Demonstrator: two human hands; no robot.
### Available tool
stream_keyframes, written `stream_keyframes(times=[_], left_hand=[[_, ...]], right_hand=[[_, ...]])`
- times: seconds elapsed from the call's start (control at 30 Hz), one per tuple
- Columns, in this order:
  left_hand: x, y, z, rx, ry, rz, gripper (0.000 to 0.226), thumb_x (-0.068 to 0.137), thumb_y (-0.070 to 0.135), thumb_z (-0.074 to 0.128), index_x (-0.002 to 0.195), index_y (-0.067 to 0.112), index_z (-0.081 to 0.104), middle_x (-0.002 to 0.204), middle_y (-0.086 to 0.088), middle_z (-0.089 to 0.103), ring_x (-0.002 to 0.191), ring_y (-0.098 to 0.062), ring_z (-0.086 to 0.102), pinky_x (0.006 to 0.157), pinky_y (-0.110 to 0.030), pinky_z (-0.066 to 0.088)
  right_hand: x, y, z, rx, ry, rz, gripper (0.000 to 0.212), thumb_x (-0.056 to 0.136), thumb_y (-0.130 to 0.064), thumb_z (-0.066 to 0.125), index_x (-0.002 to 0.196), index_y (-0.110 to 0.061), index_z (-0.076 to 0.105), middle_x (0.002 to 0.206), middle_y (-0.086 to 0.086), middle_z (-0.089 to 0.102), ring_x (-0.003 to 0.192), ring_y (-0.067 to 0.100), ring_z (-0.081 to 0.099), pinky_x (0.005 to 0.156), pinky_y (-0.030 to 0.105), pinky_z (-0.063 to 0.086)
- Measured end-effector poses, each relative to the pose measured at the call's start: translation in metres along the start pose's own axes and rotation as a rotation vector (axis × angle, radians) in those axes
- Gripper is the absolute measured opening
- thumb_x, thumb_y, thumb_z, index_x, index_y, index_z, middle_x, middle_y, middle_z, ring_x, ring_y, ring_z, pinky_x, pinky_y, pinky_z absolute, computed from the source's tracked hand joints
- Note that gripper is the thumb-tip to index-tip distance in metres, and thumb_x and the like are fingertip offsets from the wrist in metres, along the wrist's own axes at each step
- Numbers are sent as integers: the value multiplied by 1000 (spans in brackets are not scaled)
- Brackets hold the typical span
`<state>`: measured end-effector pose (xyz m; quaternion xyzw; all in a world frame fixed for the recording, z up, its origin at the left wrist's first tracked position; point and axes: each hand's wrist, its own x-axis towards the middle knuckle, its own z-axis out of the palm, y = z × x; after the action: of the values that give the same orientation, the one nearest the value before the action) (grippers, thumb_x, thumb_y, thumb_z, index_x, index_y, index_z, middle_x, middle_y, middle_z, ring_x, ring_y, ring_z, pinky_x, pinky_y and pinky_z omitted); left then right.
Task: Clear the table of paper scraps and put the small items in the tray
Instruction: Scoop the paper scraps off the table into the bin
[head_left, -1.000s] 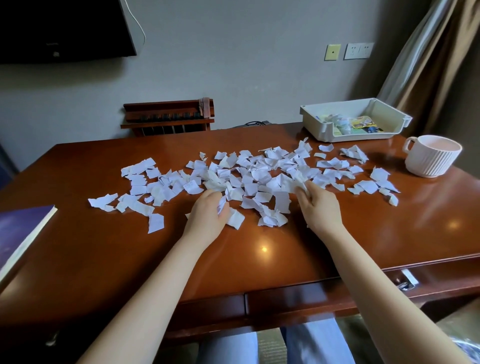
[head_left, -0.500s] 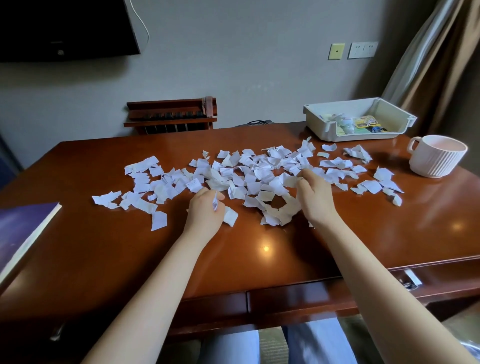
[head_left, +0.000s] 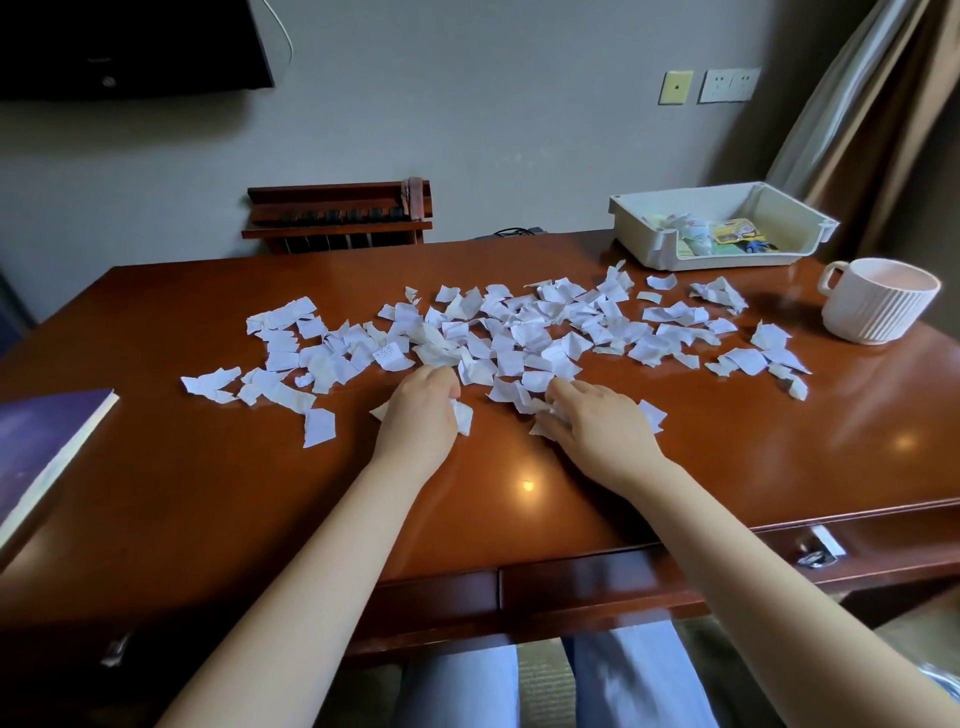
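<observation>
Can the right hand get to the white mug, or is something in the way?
Probably yes. Only flat paper scraps lie between the right hand and the mug, farther off to its right; nothing tall blocks the way.

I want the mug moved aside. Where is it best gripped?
Probably by the handle of the mug, coming from the left: it stands upright with the loop turned left toward the tray, and its ribbed body looks wide to wrap.
</observation>
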<state>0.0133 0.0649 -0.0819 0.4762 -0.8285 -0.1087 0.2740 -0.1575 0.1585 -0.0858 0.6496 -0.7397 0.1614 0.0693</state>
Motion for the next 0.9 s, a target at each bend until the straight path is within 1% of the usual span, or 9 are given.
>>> stream_keyframes(times=[0.17,0.27,0.33,0.43,0.5,0.57,0.63,0.77,0.9], left_hand=[[-2,4,-3,16,27,2,16,95,6,41,106,6,53,101,-10,61,88,-21,58,65,-25,45],[-1,2,-3,14,61,23,16,97,18,42,104,7,52,92,-7,61,81,-17,56,62,-25,44],[0,0,-1,-19,85,25,26,98,25,41,98,4,57,85,-7,59,81,-19,58,63,-26,44],[-1,0,-2,-84,126,14,35,99,27,40,94,0,61,81,-12,62,81,-26,64,67,-33,54],[1,1,-3,-136,146,1,36,99,26,39,89,-1,60,78,-15,63,76,-27,65,62,-36,56],[6,5,-6,-195,178,-7,35,99,25,39,75,2,52,61,-7,50,60,-21,55,49,-25,42],[13,14,-9,-281,222,-11,37,99,22,39,66,6,42,52,1,32,50,-12,36,48,-22,28],[23,37,-13,-393,248,18,43,99,22,40,58,13,34,51,2,28,48,-9,29,48,-18,23],[28,69,-12,-522,225,104,45,99,20,40,56,17,29,52,2,25,49,-8,25,48,-18,22]], right_hand=[[4,-4,3,-64,0,46,21,100,-27,37,102,-10,48,94,6,59,83,26,54,62,32,33],[2,-5,2,2,26,66,15,100,-19,39,103,-7,47,95,8,56,79,26,52,60,31,32],[-1,-6,-1,50,59,69,9,98,-13,40,97,-7,45,90,9,54,71,25,49,58,32,32],[-2,-8,-5,141,119,101,12,100,-14,38,89,-11,35,75,7,48,62,25,43,54,34,30],[-1,-7,-9,214,168,152,13,101,-18,37,90,-12,33,67,3,45,58,24,43,49,33,26],[2,-3,-10,253,205,205,16,102,-23,36,94,-9,38,64,3,46,57,25,45,47,30,24],[7,2,-11,314,225,246,22,102,-24,36,103,-3,44,67,8,51,58,28,49,47,30,25],[11,12,-21,495,282,277,22,102,-28,35,102,-7,44,59,0,45,51,16,42,48,27,28],[2,27,-42,564,345,317,23,102,-28,36,105,-7,44,60,4,48,52,20,46,53,31,33]])
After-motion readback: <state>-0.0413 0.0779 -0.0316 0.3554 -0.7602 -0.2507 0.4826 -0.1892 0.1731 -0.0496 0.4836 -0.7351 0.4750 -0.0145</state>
